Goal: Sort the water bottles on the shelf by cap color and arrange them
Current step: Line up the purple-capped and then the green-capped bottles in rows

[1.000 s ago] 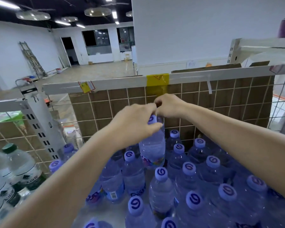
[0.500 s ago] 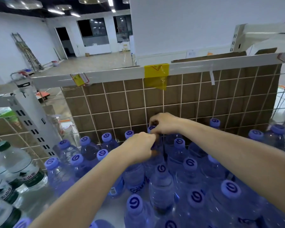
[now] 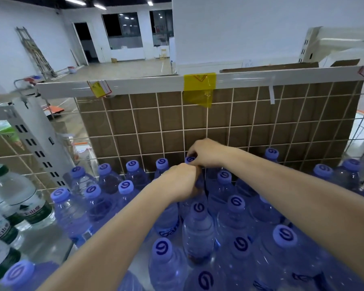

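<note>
Both hands grasp one purple-capped bottle at the wire back panel. Right hand pinches its cap; left hand wraps its body.

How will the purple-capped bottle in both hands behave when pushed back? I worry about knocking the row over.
The bottle looks full, so probably heavy for its size and steady. Its thin clear wall may dent under the left hand. The right hand pinches the cap; tall and narrow, it could tip against neighbours.
</note>
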A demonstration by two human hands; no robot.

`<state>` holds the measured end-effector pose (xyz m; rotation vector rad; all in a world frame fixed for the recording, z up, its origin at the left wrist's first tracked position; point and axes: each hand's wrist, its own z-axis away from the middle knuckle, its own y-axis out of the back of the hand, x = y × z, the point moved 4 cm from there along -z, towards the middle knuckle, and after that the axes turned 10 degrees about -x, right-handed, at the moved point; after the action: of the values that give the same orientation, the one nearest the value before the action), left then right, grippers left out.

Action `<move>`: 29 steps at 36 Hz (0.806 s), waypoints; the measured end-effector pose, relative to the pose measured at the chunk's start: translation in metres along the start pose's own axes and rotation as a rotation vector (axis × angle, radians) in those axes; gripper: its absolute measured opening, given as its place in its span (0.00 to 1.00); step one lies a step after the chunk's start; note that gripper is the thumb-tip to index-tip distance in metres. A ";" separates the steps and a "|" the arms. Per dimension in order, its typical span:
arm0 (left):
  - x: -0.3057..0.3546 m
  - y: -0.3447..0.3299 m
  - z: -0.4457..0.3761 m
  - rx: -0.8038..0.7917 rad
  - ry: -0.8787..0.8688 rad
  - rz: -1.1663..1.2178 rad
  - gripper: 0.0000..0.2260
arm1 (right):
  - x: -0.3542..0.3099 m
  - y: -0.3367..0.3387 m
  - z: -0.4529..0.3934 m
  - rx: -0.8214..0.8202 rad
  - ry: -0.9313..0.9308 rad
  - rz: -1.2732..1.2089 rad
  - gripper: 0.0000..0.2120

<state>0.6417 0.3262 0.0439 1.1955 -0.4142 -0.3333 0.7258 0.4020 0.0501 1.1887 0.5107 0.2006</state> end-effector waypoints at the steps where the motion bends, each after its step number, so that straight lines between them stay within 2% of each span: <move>1: 0.000 0.000 0.000 -0.001 0.008 0.004 0.11 | 0.001 0.000 0.000 0.002 -0.001 0.008 0.15; 5: 0.000 -0.001 0.002 -0.006 0.013 0.040 0.12 | 0.003 0.002 0.009 -0.001 0.003 0.007 0.20; 9: 0.000 0.001 0.002 -0.010 0.014 0.005 0.16 | 0.007 0.015 0.028 0.078 0.021 0.005 0.24; 16: 0.000 0.006 0.001 0.008 0.002 -0.062 0.11 | 0.031 0.033 0.067 0.180 -0.075 -0.027 0.14; 19: -0.001 0.013 0.000 0.053 0.000 -0.086 0.17 | 0.043 0.037 0.086 0.204 -0.125 -0.027 0.13; 23: 0.001 0.023 0.002 0.147 -0.012 -0.051 0.16 | 0.059 0.036 0.108 0.193 -0.189 -0.037 0.13; 29: 0.017 0.024 -0.001 0.181 -0.050 0.001 0.14 | 0.086 0.026 0.120 0.062 -0.265 -0.106 0.13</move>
<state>0.6581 0.3268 0.0688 1.3650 -0.4966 -0.3305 0.8614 0.3473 0.0833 1.2240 0.3477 -0.0637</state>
